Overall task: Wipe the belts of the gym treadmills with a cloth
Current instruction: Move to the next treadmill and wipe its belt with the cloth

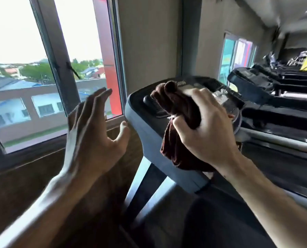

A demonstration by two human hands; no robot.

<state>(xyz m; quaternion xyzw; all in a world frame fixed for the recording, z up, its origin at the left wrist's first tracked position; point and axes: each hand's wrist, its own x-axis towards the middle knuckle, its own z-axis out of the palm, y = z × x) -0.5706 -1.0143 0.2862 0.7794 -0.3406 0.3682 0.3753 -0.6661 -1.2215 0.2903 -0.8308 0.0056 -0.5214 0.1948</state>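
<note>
1. Two hands show: the right hand (205,126) grips a bunched brown cloth (177,122) against the near treadmill's console (142,111).
2. The left hand (93,129) hovers beside it, fingers spread, holding nothing.

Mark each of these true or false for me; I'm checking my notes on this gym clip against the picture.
1. The right hand grips a dark brown cloth. True.
2. The left hand holds a spray bottle. False: it holds nothing, its fingers straight and spread.
3. The cloth is at the console of the nearest treadmill. True.
4. The cloth lies flat on a treadmill belt. False: it is bunched in the right hand, up at the console.
5. A window is to the left of the treadmill. True.
6. The gym holds only one treadmill. False: more treadmills stand in a row to the right.
</note>
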